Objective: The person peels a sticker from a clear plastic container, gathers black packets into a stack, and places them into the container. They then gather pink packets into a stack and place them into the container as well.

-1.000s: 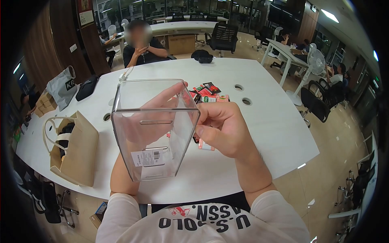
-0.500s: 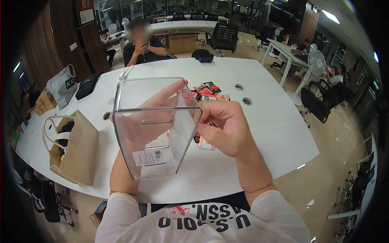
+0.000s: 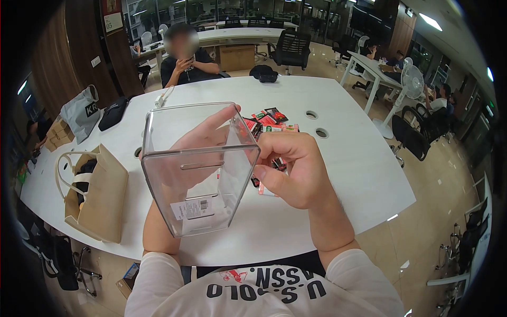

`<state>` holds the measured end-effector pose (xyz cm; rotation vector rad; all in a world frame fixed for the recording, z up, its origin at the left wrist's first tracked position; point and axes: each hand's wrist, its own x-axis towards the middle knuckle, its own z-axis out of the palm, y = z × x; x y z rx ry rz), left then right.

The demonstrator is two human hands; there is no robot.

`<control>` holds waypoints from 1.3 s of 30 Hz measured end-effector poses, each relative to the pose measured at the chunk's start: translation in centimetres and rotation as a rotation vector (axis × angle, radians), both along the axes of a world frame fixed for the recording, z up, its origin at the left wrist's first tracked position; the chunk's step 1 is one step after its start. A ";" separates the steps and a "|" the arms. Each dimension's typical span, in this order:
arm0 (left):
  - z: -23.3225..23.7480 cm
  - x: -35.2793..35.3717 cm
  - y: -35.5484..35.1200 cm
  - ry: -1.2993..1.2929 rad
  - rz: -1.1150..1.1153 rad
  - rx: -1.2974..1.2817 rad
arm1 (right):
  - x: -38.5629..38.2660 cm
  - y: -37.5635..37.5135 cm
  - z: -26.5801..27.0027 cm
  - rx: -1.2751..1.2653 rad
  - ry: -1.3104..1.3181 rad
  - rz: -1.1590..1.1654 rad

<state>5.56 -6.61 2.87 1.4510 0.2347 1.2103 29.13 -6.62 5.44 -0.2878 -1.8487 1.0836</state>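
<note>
A clear plastic box (image 3: 211, 148) is held tilted above the table in front of me. My left hand (image 3: 189, 158), seen through its walls, supports it from the far side with the fingers stretched along it. A white barcode label (image 3: 192, 208) shows near the bottom. Against the box's right side, my right hand (image 3: 290, 168) has its thumb and index finger pinched together; what lies between them cannot be made out. Beyond and beneath that hand is a pile of small red, black and pink packets (image 3: 274, 114), partly hidden.
On the white table (image 3: 364, 185) stand a cream tote bag (image 3: 105, 198), a grey bag (image 3: 81, 113) and black pouches (image 3: 113, 113). A white cable plug (image 3: 160, 100) lies behind the box. A person (image 3: 187, 66) sits opposite, holding a phone.
The box has shifted slightly left and down and tilted a little, uncovering the cable plug behind it. My right hand stays pinched at its side, nearly in place.
</note>
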 end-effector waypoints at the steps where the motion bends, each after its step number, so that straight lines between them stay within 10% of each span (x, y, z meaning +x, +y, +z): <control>1: 0.0 0.0 0.0 0.007 0.012 0.002 | 0.0 0.0 0.0 0.015 -0.001 0.007; 22: 0.1 0.6 -0.4 -0.100 0.082 -0.002 | 0.1 -1.2 0.3 -0.050 0.137 -0.005; 27: -1.1 -1.3 2.1 -0.224 -0.193 0.156 | 0.2 -2.2 0.7 -0.044 0.071 -0.141; 33: 1.8 0.6 -1.0 -0.011 0.470 -0.080 | 0.0 -1.0 0.8 -0.188 0.082 -0.136; 39: -0.3 -0.5 0.7 -0.090 0.253 0.055 | -0.4 -0.6 0.6 -0.209 0.123 -0.209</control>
